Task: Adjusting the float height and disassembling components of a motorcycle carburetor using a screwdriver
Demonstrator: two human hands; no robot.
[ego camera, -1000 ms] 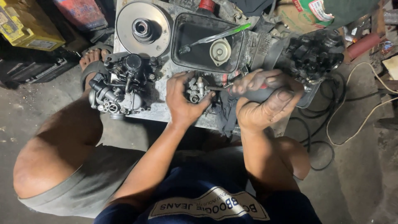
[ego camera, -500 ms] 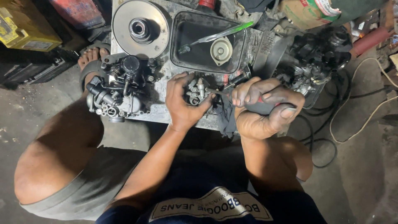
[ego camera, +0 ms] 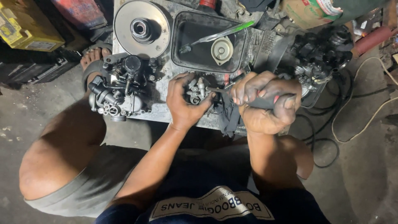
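Note:
My left hand (ego camera: 184,103) grips a small metal carburetor part (ego camera: 198,92) on a grey work board (ego camera: 166,114). My greasy right hand (ego camera: 267,101) is closed around the dark handle of a screwdriver (ego camera: 265,102), whose thin shaft points left into the part. A dark rag (ego camera: 230,114) hangs over the board's edge between my hands.
A larger carburetor body (ego camera: 118,93) sits left of my left hand. Behind lie a round pulley disc (ego camera: 141,27) and a black tray (ego camera: 207,41) with a green-handled tool and a small round cap. Another dark engine assembly (ego camera: 321,54) and cables (ego camera: 360,112) lie right. A yellow box (ego camera: 25,25) stands far left.
My right hand with the screwdriver has shifted slightly down and turned, its tip staying at the part. The view moved a little; my left hand keeps its hold.

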